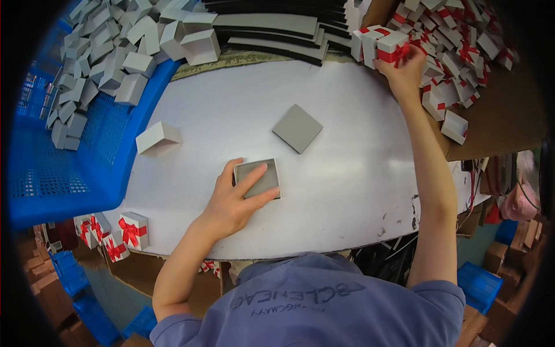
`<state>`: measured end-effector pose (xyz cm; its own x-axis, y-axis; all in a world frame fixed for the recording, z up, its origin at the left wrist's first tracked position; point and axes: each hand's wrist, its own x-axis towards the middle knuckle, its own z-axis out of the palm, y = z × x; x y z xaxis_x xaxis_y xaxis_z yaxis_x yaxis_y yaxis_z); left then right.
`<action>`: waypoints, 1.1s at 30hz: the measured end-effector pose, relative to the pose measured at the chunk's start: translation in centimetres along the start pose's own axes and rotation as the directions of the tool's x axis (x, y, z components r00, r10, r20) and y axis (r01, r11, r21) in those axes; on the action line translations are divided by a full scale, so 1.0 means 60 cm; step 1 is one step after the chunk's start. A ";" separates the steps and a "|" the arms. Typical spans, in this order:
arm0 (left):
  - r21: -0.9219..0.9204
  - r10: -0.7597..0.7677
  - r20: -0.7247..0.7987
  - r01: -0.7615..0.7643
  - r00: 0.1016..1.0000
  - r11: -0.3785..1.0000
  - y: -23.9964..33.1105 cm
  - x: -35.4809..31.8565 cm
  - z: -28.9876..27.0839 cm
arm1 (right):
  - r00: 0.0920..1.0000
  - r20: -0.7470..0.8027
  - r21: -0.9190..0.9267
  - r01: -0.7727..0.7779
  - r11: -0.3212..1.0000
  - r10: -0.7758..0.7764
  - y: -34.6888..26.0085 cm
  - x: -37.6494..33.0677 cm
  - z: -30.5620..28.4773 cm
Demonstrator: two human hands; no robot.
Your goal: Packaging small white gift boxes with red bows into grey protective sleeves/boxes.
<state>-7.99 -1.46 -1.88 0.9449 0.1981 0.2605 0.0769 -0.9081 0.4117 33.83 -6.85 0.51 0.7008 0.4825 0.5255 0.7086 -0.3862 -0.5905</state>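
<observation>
My left hand point(228, 202) lies over a small white open-topped box point(277, 173) on the table, its thumb and fingers around the sides. One finger rests on the grey pad inside the box. At the far right my right hand point(406, 72) is closed on a white box lid with a red ribbon bow point(393, 39), beside other red-ribboned lids. A loose grey square pad point(297, 128) lies on the table beyond my left hand. To the left, a white box part point(157, 137) rests tilted on the tabletop.
A blue plastic crate point(107, 139) at the left is heaped with plain white box parts point(133, 72). Stacked grey strips with black edges point(272, 24) stand at the back. Ribboned lids point(457, 40) pile up at the right. Several bowed boxes point(134, 230) sit at the front left edge.
</observation>
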 end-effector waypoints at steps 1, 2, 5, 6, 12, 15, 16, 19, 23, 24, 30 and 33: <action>-0.006 -0.010 0.006 0.010 1.000 1.000 0.003 0.000 -0.002 | 0.983 -0.069 0.048 0.175 0.983 -0.171 -0.039 -0.039 -0.016; 0.015 -0.014 0.035 0.013 0.999 1.000 0.009 0.003 -0.008 | 0.932 -0.143 0.095 0.347 0.933 -0.333 -0.077 -0.084 -0.022; -0.139 -0.074 0.023 0.077 0.997 0.987 0.015 0.002 0.002 | 0.669 0.290 0.417 0.555 0.719 -0.684 -0.163 -0.199 -0.058; -0.305 -0.150 -0.005 0.141 0.989 0.942 0.006 -0.005 0.014 | 0.597 0.406 0.517 0.475 0.712 -0.692 -0.192 -0.229 -0.056; -0.341 -0.065 -0.132 0.016 0.989 0.940 0.011 0.026 0.024 | 0.463 0.543 0.518 0.472 0.713 -0.701 -0.211 -0.307 -0.058; -0.169 -0.056 -0.013 0.053 0.998 0.984 0.024 0.023 0.020 | 0.470 0.482 0.448 0.593 0.669 -0.740 -0.201 -0.333 -0.062; -0.065 -0.062 0.001 0.062 0.998 0.996 0.028 0.019 0.019 | 0.488 0.490 0.424 0.590 0.687 -0.722 -0.197 -0.344 -0.058; 0.091 -0.160 0.088 0.152 0.983 0.984 0.048 0.005 -0.007 | 0.419 0.512 0.440 0.622 0.648 -0.750 -0.214 -0.329 -0.066; 0.310 -0.441 0.141 0.384 0.886 0.870 0.062 -0.045 -0.102 | 0.631 0.411 0.432 0.501 0.750 -0.658 -0.172 -0.263 -0.036; 0.296 -0.484 0.116 0.435 0.867 0.850 0.054 -0.058 -0.131 | 0.634 0.413 0.425 0.501 0.754 -0.654 -0.171 -0.250 -0.024; 0.641 -0.532 -0.165 0.500 0.831 0.582 -0.086 -0.034 -0.155 | 0.643 0.583 0.034 0.592 0.805 -0.497 -0.198 -0.230 0.013; 0.323 -0.301 -0.179 0.345 0.937 0.881 -0.088 -0.008 -0.117 | 0.716 0.310 0.241 0.577 0.780 -0.625 -0.207 -0.223 -0.012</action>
<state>-11.09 5.86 1.94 0.8048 0.5249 0.2769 0.4963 -0.8511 0.1710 15.71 -9.06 1.27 0.0333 0.8306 0.5559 0.9377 0.1666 -0.3050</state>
